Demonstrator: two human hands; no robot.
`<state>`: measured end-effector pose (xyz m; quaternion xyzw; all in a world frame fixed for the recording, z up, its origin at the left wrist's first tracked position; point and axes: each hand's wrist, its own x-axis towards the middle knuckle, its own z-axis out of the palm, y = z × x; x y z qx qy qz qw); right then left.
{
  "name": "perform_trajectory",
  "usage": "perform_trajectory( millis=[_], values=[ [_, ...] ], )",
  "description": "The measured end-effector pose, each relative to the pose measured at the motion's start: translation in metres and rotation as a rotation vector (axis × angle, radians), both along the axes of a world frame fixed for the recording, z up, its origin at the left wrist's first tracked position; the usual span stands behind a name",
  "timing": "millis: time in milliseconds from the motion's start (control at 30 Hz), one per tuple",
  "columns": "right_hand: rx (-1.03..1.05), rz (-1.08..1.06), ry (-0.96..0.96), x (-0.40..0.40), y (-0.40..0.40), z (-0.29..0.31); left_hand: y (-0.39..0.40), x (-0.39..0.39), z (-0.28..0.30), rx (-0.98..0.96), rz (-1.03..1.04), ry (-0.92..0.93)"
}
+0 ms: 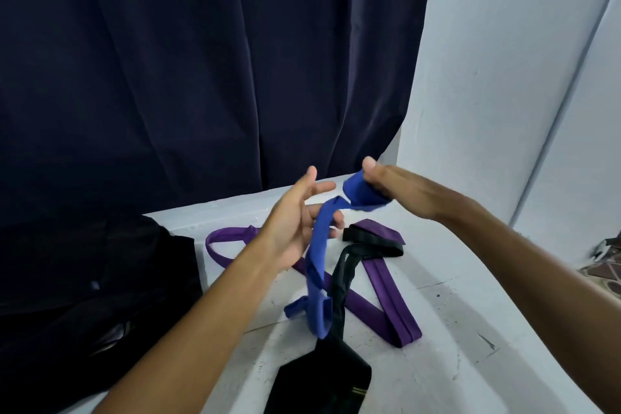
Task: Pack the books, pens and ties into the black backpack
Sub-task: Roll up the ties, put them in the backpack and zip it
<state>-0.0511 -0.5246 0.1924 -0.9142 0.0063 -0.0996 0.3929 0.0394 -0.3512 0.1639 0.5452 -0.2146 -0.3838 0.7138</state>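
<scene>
A blue tie (317, 247) is held above the white surface (437, 329) between both hands. Its upper end is wound into a small roll and is gripped by the right hand (400, 190), with the thumb laid over the top of the roll and the remaining fingers (376, 195) curled beneath it. From that roll the tie runs down and to the left, passing across the fingers (327, 213) of the left hand (295, 222). The left hand is turned palm inward with its fingers loosely spread and only slightly bent; the tie is touched by them, but a closed grasp is not seen there. The free lower part of the blue tie hangs down in a twist, and its end is curled just above the surface.

A purple tie (376, 296) is spread on the surface beneath the hands, one part looping to the left behind the left wrist and another running toward the right front. A black tie (339, 282) is laid over the purple one, its narrow end folded near the right hand and its broad end reaching the near edge of the view. A black backpack (94, 279) is seen at the left, resting on the surface beside the ties. A dark curtain (201, 60) hangs behind, with a pale wall (504, 77) at the right.
</scene>
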Motion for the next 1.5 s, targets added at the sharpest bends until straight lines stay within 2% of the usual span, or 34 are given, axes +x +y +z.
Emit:
perform_trajectory(
  millis=[133, 200, 300, 400, 467, 500, 567, 667, 733, 800, 867, 967, 1100, 1200, 1233, 1267, 1333, 1367, 1433, 1500],
  values=[
    [-0.196, 0.093, 0.407, -0.005, 0.008, 0.008, 0.012, 0.022, 0.01, 0.267, -0.227, -0.152],
    [-0.14, 0.217, 0.586, -0.01, 0.007, 0.011, 0.015, 0.03, 0.012, 0.352, -0.304, -0.242],
    [-0.009, 0.347, 0.669, -0.013, 0.0, 0.009, 0.023, 0.05, 0.01, 0.417, -0.362, -0.291],
    [0.242, 0.402, 0.623, -0.014, -0.008, 0.004, 0.023, 0.072, -0.003, 0.541, -0.296, -0.356],
    [0.431, 0.417, 0.564, -0.016, -0.013, 0.002, 0.017, 0.079, -0.013, 0.633, -0.061, -0.533],
    [0.515, 0.413, 0.521, -0.017, -0.015, 0.002, 0.014, 0.08, -0.018, 0.606, 0.077, -0.617],
    [0.668, 0.378, 0.415, -0.016, -0.018, 0.001, 0.01, 0.073, -0.021, 0.38, 0.254, -0.633],
    [0.881, 0.334, 0.284, -0.015, -0.017, 0.003, 0.005, 0.046, -0.016, 0.02, 0.302, -0.61],
    [1.003, 0.303, 0.218, -0.015, -0.014, 0.008, -0.003, 0.024, -0.012, -0.111, 0.273, -0.595],
    [1.089, 0.275, 0.17, -0.015, -0.012, 0.014, -0.011, 0.005, -0.011, -0.142, 0.207, -0.523],
    [1.124, 0.267, 0.126, -0.015, -0.009, 0.022, -0.019, -0.005, -0.012, -0.107, 0.154, -0.454],
    [1.133, 0.215, 0.068, -0.017, -0.002, 0.033, -0.031, -0.018, -0.011, -0.038, 0.187, -0.399],
    [1.133, 0.132, 0.018, -0.02, 0.005, 0.042, -0.04, -0.025, -0.009, 0.006, 0.182, -0.204],
    [1.131, 0.169, 0.022, -0.026, 0.002, 0.047, -0.034, -0.006, -0.003, -0.017, -0.15, -0.017],
    [1.126, 0.188, 0.025, -0.028, 0.002, 0.049, -0.032, 0.003, -0.001, 0.022, -0.196, -0.07],
    [1.12, 0.193, 0.025, -0.03, 0.002, 0.051, -0.034, 0.013, 0.0, 0.118, -0.143, -0.189],
    [1.105, 0.168, 0.013, -0.031, 0.003, 0.053, -0.039, 0.026, 0.01, 0.315, 0.136, -0.386],
    [1.109, 0.144, 0.001, -0.031, 0.004, 0.055, -0.042, 0.03, 0.013, 0.321, 0.275, -0.411],
    [1.138, 0.111, -0.026, -0.029, 0.005, 0.057, -0.044, 0.031, 0.019, 0.13, 0.423, -0.429],
    [1.167, 0.109, -0.044, -0.027, 0.007, 0.06, -0.043, 0.02, 0.022, -0.063, 0.447, -0.475]
  ],
)
